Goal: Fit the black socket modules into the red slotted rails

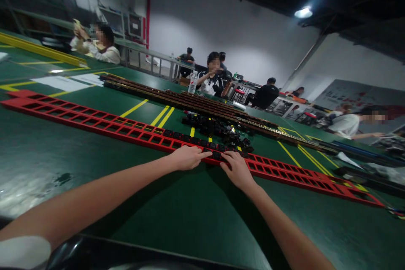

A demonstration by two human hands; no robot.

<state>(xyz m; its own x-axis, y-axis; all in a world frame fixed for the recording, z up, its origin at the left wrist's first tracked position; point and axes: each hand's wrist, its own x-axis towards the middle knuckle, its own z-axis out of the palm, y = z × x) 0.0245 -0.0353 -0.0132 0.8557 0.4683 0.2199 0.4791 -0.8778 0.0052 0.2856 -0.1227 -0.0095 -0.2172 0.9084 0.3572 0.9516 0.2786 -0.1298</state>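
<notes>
A long red frame (126, 131) with two rows of rectangular openings lies across the green table. Small black parts (212, 146) fill several openings near its middle. My left hand (189, 157) rests at the frame's near edge, its index finger stretched out over a black part and the other fingers curled beneath. Just right of it, my right hand (236, 168) lies over the frame with its fingers spread and bent, the fingertips at the black parts. Neither hand visibly holds anything. Behind the frame sits a pile of loose black parts (218, 130).
Long brown strips (177, 100) lie behind the pile. White papers (63, 83) and a yellow bar (41, 49) are at the left. A clear bottle (193, 82) stands near a seated person. Plastic wrap (384, 173) is at the right. Other people sit farther back.
</notes>
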